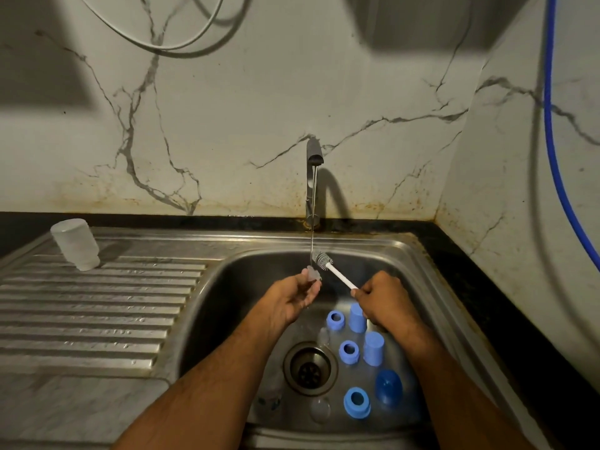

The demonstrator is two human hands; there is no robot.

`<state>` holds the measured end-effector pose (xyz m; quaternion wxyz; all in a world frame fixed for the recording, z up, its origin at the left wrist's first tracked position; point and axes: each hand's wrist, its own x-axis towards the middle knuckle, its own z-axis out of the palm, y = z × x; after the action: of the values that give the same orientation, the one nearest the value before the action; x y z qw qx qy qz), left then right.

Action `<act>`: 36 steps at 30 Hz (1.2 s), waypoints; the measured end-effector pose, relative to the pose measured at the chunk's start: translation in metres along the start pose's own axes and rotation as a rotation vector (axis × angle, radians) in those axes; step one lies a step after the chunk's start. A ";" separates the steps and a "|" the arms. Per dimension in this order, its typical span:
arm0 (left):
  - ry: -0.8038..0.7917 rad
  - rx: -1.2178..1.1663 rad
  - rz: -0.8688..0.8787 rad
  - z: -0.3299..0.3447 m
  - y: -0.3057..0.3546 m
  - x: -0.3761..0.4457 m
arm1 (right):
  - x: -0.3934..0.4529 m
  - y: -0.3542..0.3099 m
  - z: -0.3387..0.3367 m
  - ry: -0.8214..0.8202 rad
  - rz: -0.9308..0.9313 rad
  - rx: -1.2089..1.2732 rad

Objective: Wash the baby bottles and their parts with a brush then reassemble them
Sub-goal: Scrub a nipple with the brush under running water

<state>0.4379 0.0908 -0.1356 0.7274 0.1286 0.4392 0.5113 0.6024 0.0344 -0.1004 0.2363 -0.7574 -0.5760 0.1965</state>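
Note:
Over the steel sink [418, 271], my left hand [293, 298] pinches a small clear bottle teat [312, 274] under the running water. My right hand [384, 298] grips the white handle of a small brush [337, 275], whose bristle head sits beside the teat in the stream. On the sink floor lie several blue parts: three collar rings [335, 320] [349, 351] [357, 402], two upright caps [357, 318] [373, 348] and a darker blue dome cap [388, 386]. Clear teats [319, 409] lie near the drain [310, 368]. A clear bottle [76, 243] stands upside down on the drainboard.
The tap [313, 177] at the back of the sink runs a thin stream. A ribbed steel drainboard [94, 313] stretches to the left. A black counter edge runs along the marble wall, and a blue hose [552, 141] hangs at the right.

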 end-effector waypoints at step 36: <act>0.561 1.016 0.964 -0.190 0.194 -0.080 | -0.068 -0.187 0.079 -0.180 -0.383 0.006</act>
<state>0.1615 0.0584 -0.0823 0.1351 0.4913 0.6848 0.5210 0.3939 0.0212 -0.0534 0.2193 -0.6129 -0.7276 0.2165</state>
